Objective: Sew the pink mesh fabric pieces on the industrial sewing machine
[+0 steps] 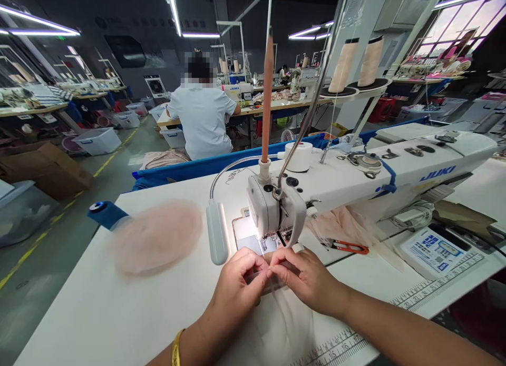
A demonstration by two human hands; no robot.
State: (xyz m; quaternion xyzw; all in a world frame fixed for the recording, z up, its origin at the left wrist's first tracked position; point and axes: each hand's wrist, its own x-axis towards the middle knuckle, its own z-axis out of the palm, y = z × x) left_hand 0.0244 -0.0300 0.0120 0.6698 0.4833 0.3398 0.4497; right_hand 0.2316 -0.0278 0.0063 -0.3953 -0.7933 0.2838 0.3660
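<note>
Just in front of the needle area of a white sewing machine (269, 208), my left hand (243, 279) and my right hand (304, 276) meet with their fingertips pinched together. Both are closed on a thin, sheer pale fabric (282, 324), which hangs down from them over the table edge side nearest me. A lit grey lamp (216, 234) on a bendy neck shines on the needle plate (249, 239) just beyond my left hand. To the right of my right hand lie orange-handled thread snips (350, 246), beside a bunched pale pink fabric (340, 224).
A round sheer pink piece (158, 237) lies on the left of the white table (130, 313), against a blue thread cone (108, 214). At right are a white labelled box (432, 250) and a printed ruler strip (438, 284). A pencil (268, 97) stands upright on the machine. Ahead sits a person (203, 116).
</note>
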